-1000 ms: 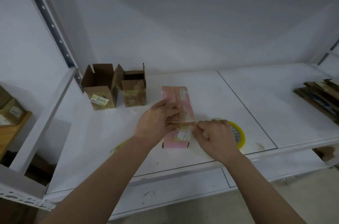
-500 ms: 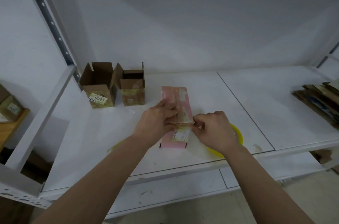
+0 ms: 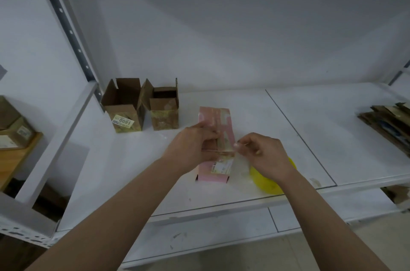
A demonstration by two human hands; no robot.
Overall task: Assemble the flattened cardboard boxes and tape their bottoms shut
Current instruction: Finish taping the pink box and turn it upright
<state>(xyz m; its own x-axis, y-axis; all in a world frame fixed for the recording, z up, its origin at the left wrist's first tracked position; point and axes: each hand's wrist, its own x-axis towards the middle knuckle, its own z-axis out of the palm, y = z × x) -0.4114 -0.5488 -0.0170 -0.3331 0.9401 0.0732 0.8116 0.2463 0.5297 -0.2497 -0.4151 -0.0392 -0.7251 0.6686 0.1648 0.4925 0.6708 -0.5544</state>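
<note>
A pink box (image 3: 216, 137) is seen lying on its side near the front of a white shelf (image 3: 255, 115). It is gripped by the left hand (image 3: 192, 146), with the fingers curled over the top of it and the thumb side tucked against its left face. A brown folded flap is held down under those fingers. A white label can be seen on the part of the box nearest the person. Just to the right of the box, the right hand (image 3: 265, 154) is held a little above the shelf. Its thumb and first finger are pinched together on a strip of clear tape (image 3: 240, 167), which is stretched from the box edge out to the fingers. The tape looks thin and see-through, so its edges are hard to make out. A yellow tape roll (image 3: 269, 182) is laid flat on the shelf under the right wrist, partly hidden by it. At the back left of the shelf, two brown boxes are stood upright with their top flaps open. The left brown box (image 3: 124, 113) is marked with a yellow sticker that has numbers on it, and the right brown box (image 3: 165, 110) is set just beside it, touching. A stack of flat cardboard (image 3: 386, 122) is piled at the far right end of the shelf, well apart from the pink box.
</note>
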